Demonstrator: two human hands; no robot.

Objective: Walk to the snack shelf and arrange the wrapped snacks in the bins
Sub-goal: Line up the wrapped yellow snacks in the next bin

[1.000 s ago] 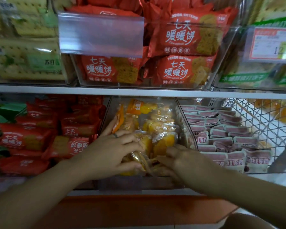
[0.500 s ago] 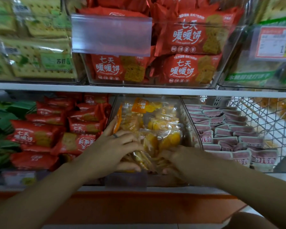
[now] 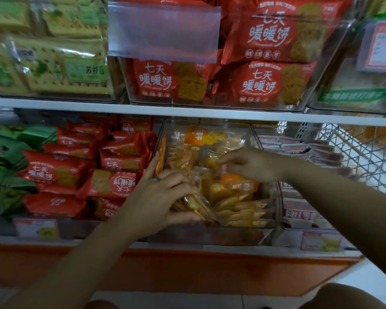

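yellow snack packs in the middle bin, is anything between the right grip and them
Nothing visible. The right grip hovers over the open-topped clear bin, directly above the yellow snack packs. The left grip holds a bundle of them at the front left, off to the side.

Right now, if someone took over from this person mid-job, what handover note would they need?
Left hand: grips a bundle of yellow wrapped snacks at the front left of the clear bin.
Right hand: fingertips down on packets mid-bin; I cannot tell whether it is gripping one.
Done: a row of packets stands on edge at the front right.
Left: set the held bundle into that row, then line up the loose pile at the back.
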